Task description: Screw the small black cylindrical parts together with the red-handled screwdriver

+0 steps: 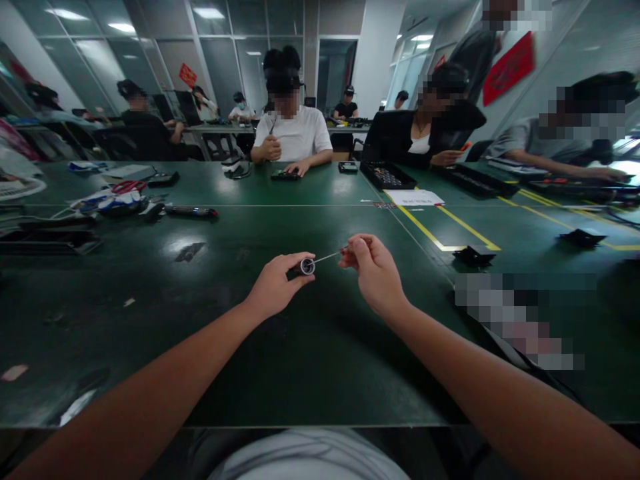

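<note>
My left hand (275, 285) is closed round a small dark cylinder (307, 267), gripped between thumb and fingers. Its open end has a pale ring and faces me and slightly right. In my right hand (376, 275) the fingers pinch a thin metal rod (327, 257), which slants down to the left. The rod's tip reaches the cylinder's open end; how deep it goes I cannot tell. Its other end is hidden by my right fingers. Both hands are above the green table (320, 360).
Red-handled scissors (129, 187) lie among clutter at left, near a dark tool (190, 211). A black parts tray (387, 176) and white paper (414, 197) are at back right. Black pieces (473, 256) lie right. A person (293, 130) works opposite.
</note>
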A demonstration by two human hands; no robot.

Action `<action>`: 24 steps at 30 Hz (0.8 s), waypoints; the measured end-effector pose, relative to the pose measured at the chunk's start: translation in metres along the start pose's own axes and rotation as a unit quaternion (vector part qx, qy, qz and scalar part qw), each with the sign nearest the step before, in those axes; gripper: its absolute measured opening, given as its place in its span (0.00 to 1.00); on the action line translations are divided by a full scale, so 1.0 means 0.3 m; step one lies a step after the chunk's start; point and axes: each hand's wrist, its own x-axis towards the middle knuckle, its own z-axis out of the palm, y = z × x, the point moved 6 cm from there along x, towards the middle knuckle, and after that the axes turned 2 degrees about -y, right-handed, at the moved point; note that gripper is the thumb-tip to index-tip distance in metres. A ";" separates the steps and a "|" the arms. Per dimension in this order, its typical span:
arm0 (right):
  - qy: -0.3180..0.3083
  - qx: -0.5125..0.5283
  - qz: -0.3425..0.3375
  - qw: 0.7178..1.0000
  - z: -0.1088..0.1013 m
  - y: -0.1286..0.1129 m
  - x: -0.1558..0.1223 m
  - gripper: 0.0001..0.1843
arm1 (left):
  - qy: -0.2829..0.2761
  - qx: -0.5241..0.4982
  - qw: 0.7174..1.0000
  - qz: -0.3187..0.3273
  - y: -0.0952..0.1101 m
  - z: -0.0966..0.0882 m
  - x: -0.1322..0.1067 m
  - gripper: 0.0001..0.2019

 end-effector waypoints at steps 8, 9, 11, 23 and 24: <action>-0.025 -0.129 -0.084 0.988 0.004 -0.064 -0.029 0.11 | 0.001 0.006 1.000 -0.021 0.000 -0.002 -0.003 0.21; -0.022 -0.141 -0.090 0.986 0.004 -0.071 -0.032 0.11 | 0.002 0.010 1.000 -0.021 0.000 -0.001 -0.003 0.21; -0.022 -0.164 -0.105 0.981 0.009 -0.087 -0.042 0.10 | 0.003 0.015 1.000 -0.022 -0.001 0.000 -0.004 0.21; -0.092 -0.223 -0.147 0.959 0.051 -0.137 -0.084 0.14 | 0.022 -0.011 0.999 -0.028 -0.016 -0.005 0.002 0.22; -0.087 -0.232 -0.154 0.956 0.053 -0.142 -0.087 0.14 | 0.018 -0.008 1.000 -0.023 -0.015 -0.003 0.002 0.21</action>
